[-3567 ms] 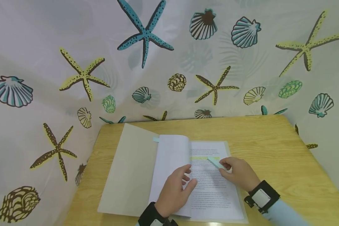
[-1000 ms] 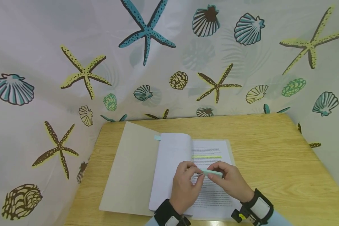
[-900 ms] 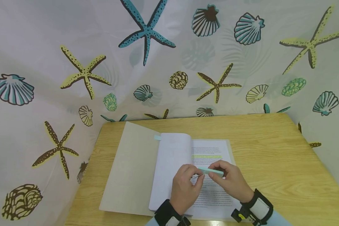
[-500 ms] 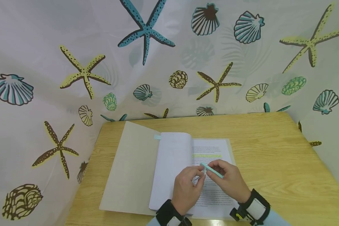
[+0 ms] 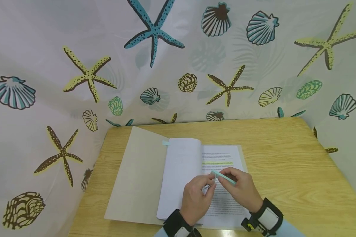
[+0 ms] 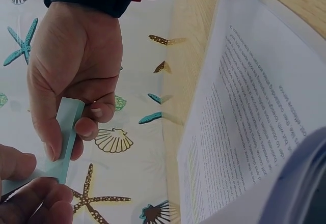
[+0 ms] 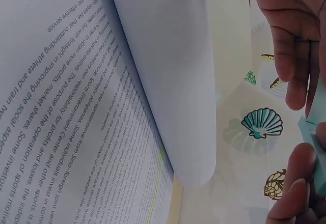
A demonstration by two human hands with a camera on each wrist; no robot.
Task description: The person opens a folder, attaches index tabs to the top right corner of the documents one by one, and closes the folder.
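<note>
A pale teal pad of narrow sticky notes (image 5: 224, 177) is pinched by my right hand (image 5: 245, 189), thumb below and fingers above, over the printed page (image 5: 225, 207). My left hand (image 5: 195, 197) comes from the other side and pinches a sticky note at the pad's near end. In the left wrist view the pad (image 6: 69, 127) sits between the right thumb and fingers, and the left fingertips (image 6: 43, 196) grip the teal piece bending away from it. The right wrist view shows part of the pad (image 7: 311, 132) at its edge.
A book lies open on the wooden table (image 5: 287, 164), its cream cover (image 5: 136, 177) folded left and a white leaf (image 5: 181, 164) turned over. A teal tab (image 5: 165, 143) sticks out at that leaf's upper left. A yellow highlighted line (image 5: 218, 163) crosses the page. Patterned cloth (image 5: 172, 59) hangs behind.
Earlier my left hand was spread over the turned leaf and my right held the pad near the highlighted line. Both hands have met lower on the page; the left pinches a note, and the pad has tilted.
</note>
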